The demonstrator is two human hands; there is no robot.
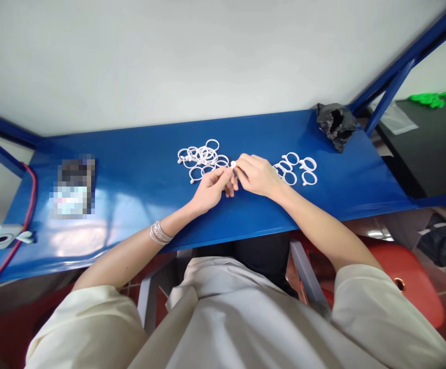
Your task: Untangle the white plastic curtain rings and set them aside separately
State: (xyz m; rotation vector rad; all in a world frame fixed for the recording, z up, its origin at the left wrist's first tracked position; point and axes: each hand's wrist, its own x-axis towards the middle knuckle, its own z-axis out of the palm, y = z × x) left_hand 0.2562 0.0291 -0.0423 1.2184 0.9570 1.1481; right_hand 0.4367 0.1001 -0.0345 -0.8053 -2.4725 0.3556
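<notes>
My left hand [211, 188] and my right hand [256, 175] meet above the blue metal table [138, 225], their fingertips pinching a small white plastic piece [232, 164]. Most of that piece is hidden by my fingers, so its full shape cannot be told. Just left of my left hand lies a tangled heap of white plastic rings [202, 159]. A looser group of similar open rings [296, 169] lies just right of my right hand, almost touching it. Several metal bangles [159, 233] circle my left wrist.
A crumpled black plastic bag [336, 125] sits at the table's far right. A pixelated object [73, 187] lies at the left, with a red cable [31, 205] and a white device [0, 240] beyond it. A white wall rises behind the table.
</notes>
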